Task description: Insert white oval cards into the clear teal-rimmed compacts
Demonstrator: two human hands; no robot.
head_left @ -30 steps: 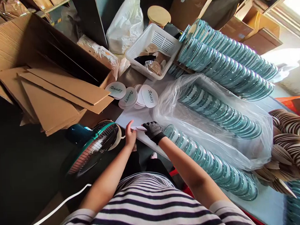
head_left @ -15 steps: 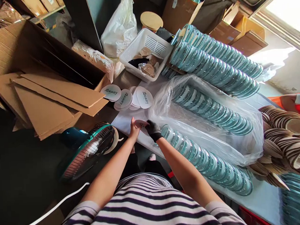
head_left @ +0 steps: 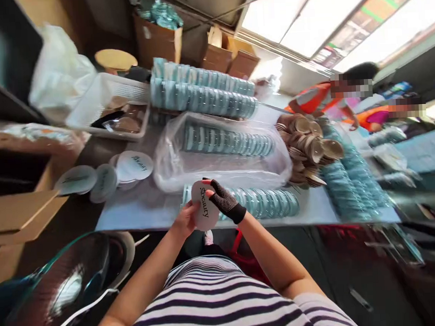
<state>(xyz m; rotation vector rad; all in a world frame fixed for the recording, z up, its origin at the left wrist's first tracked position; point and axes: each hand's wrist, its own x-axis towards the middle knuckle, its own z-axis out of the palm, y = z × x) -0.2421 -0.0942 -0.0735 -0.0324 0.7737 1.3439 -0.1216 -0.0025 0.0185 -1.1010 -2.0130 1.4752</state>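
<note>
One round card (head_left: 205,214) was in the left hand (head_left: 186,220), pinched at its left edge and seen against the table's (head_left: 133,215) near edge. Over its upper right rim lay fingertips of the gloved right hand (head_left: 224,202), slightly parted; whether they gripped it, I could not tell. White tabletop gave open room left of the card, up to the loose cards (head_left: 135,166): three groups, overlap hiding the exact count. Rightward, room was tighter: one near row of glassy discs (head_left: 269,202) ran behind the glove, one bagged row (head_left: 227,141) lay farther back, and two far rows (head_left: 203,97) beyond that.
</note>
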